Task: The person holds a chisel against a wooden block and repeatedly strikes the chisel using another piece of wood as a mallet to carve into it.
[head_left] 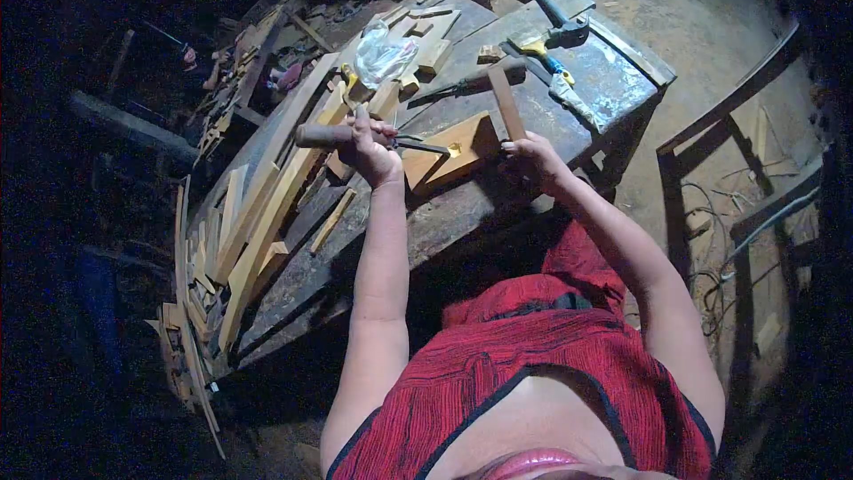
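Observation:
My left hand is closed around a chisel whose wooden handle sticks out to the left. Its dark metal blade points right, over a light wooden block on the workbench. A small rough cut-out shows in the block near the blade; I cannot tell whether the tip touches it. In my right hand is a flat brown wooden bar, gripped at its lower end and rising beyond the block's right end.
The worn workbench carries a hammer, a yellow-and-blue-handled tool and a clear plastic bag. Long wood strips pile along its left side. On the floor at right lie a wooden frame and cables.

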A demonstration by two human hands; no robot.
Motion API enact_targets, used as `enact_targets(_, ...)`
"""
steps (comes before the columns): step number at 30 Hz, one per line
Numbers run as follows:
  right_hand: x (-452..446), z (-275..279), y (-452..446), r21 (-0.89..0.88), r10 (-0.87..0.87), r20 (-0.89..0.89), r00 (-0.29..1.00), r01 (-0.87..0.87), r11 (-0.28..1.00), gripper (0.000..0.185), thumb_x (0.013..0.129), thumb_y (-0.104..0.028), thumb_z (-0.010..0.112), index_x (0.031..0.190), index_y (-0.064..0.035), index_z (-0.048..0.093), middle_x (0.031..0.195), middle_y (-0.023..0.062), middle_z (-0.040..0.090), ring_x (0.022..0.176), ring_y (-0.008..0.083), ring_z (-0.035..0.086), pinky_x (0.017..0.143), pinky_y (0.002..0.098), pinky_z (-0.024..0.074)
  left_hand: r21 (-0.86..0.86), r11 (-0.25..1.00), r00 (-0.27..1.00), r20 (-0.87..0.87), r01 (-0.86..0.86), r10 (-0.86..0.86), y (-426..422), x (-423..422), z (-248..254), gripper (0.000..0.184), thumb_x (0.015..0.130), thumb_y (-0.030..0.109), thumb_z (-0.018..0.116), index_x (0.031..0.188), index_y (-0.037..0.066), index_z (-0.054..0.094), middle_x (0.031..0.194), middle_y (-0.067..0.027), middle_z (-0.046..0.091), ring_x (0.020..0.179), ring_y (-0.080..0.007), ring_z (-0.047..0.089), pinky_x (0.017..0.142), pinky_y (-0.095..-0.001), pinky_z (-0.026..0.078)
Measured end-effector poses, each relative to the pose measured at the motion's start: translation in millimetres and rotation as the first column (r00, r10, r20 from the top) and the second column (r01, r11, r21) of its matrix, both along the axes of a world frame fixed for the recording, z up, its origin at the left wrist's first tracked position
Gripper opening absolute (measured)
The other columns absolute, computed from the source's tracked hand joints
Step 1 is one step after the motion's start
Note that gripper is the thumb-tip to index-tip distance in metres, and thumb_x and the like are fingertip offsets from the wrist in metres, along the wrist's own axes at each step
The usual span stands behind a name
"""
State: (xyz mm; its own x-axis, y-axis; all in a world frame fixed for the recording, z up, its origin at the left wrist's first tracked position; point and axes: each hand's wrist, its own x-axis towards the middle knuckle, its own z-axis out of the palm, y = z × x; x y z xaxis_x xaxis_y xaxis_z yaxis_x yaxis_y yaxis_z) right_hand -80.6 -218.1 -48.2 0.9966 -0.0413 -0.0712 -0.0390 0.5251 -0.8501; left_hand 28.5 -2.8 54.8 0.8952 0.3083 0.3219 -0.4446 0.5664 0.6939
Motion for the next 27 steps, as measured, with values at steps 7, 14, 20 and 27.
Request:
enact_targets(7,-4.8,3.0,-2.4,0.006,0.017,-0.029,0.999,-0.017,1.000,0.024,0.077,-0.024,0.065,0.089,-0.0058,0.056,0.074,-0.0016,0.052,0.066,0.0077,0.048,0.061,0.0234,0.0391,0.167,0.986,0.998,0.050,0.025,-0.034,-13.5,-13.7,5.5,0.025,0.076,0.015,0.067,0.079,0.009,0.043,0.052,-0.0028,0.046,0.041,-0.0136,0.048,0.040,-0.0270,0.043)
enact_targets(14,14.1,-6.2,-13.0,-0.330,-0.004,-0.048,0.999,-0.012,0.944,0.032,0.071,-0.027,0.068,0.089,-0.0022,0.058,0.072,0.0019,0.057,0.062,0.0113,0.053,0.056,0.0277,0.0409,0.251,0.967,0.989,0.125,0.043,-0.077,-17.0,-17.2,4.7,0.020,0.078,0.009,0.064,0.082,0.008,0.045,0.054,-0.0045,0.051,0.042,-0.0132,0.050,0.041,-0.0247,0.041)
enact_targets(20,16.7,197.3,21.9,-0.860,0.231,0.232,0.945,0.088,0.503,0.047,0.062,-0.009,0.072,0.104,0.0037,0.053,0.090,0.0107,0.062,0.084,0.0171,0.057,0.077,0.0300,0.0449,0.243,0.968,0.991,0.103,0.055,-0.083,-2.4,-12.6,-8.2,0.019,0.078,0.009,0.060,0.082,0.008,0.042,0.058,-0.0047,0.049,0.049,-0.0135,0.052,0.046,-0.0269,0.046)
enact_targets(27,25.2,297.1,109.3,-0.640,0.439,0.763,0.475,0.649,0.410,0.048,0.061,-0.020,0.075,0.094,-0.0019,0.045,0.071,0.0142,0.056,0.068,0.0246,0.061,0.059,0.0357,0.0481,0.284,0.959,0.993,0.105,0.023,-0.055,-1.8,-25.0,-3.9,0.022,0.079,0.015,0.063,0.077,0.009,0.042,0.057,-0.0042,0.050,0.047,-0.0135,0.051,0.048,-0.0283,0.047)
